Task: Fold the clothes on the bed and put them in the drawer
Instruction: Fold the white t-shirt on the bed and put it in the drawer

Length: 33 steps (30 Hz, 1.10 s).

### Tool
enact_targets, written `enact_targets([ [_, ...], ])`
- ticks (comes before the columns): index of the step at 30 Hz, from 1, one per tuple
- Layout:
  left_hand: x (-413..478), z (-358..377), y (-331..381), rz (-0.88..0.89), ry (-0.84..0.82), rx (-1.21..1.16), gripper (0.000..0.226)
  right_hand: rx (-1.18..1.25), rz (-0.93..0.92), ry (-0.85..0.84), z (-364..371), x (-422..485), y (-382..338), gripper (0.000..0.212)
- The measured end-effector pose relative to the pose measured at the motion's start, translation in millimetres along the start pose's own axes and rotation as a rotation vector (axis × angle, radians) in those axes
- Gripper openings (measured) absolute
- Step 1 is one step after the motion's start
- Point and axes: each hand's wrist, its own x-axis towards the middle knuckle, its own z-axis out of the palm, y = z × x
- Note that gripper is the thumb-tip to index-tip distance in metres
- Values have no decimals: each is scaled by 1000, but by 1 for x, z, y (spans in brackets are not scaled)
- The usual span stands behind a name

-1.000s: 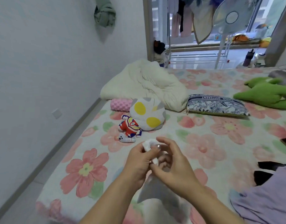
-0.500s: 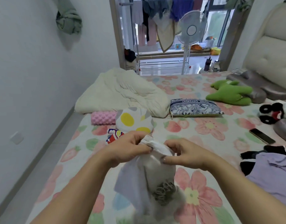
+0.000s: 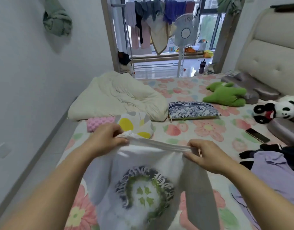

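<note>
You hold a white T-shirt [image 3: 143, 188] above the near part of the bed [image 3: 209, 130], its top edge stretched level between your two hands and its body hanging down toward you. A round dark-and-green print faces you on the hanging cloth. Your left hand [image 3: 104, 140] is closed on the bunched left end of the top edge, fingers [image 3: 121, 141] curled over the fabric. Your right hand [image 3: 207, 156] pinches the right end, thumb and fingers pressed together on the cloth. A grey panel of the garment hangs below your right hand. Near the right edge of the bed lies a lilac garment [image 3: 275, 171] with dark clothing [image 3: 279, 150] just beyond it. A phone [image 3: 257, 135] lies flat farther along that edge, beside a panda toy [image 3: 275, 111]. Beyond your left hand sit a yellow-spotted cushion [image 3: 136, 123] and a pink bumpy roll [image 3: 99, 122], touching each other. Behind them a cream quilt [image 3: 119, 97] is heaped toward the far left corner. A blue-patterned pouch [image 3: 192, 110] lies mid-bed, with a green plush toy [image 3: 226, 95] farther right.
</note>
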Motion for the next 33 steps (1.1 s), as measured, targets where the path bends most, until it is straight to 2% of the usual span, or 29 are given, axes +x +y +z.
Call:
enact_targets([
  [3,0,13,5,-68,109,164,45,-22,72,238,-5,2,7,19],
  [5,0,20,12,-68,177,113,43,44,156,274,-8,2,14,16],
  [8,1,23,33,-30,294,-8,22,180,203,285,-12,-3,26,18],
  [11,5,24,48,47,344,101,8,107,258,363,-18,-8,43,40],
  [14,5,25,60,72,404,358,32,-56,380,410,-29,-7,63,28],
  [17,3,23,69,34,472,439,41,-158,437,448,-37,-9,77,21],
  [19,3,19,68,9,489,408,38,-118,478,523,-45,-13,88,20],
  [22,-1,13,60,-3,476,297,32,93,487,640,-63,-18,100,20],
  [24,-5,14,61,18,466,225,39,214,443,609,-67,-17,95,19],
  [27,-7,15,77,75,416,201,35,287,325,428,-45,-14,66,20],
  [30,-6,7,91,142,411,223,31,337,200,252,-2,-13,35,32],
  [33,-7,-2,99,171,447,230,31,437,145,205,36,-13,11,45],
])
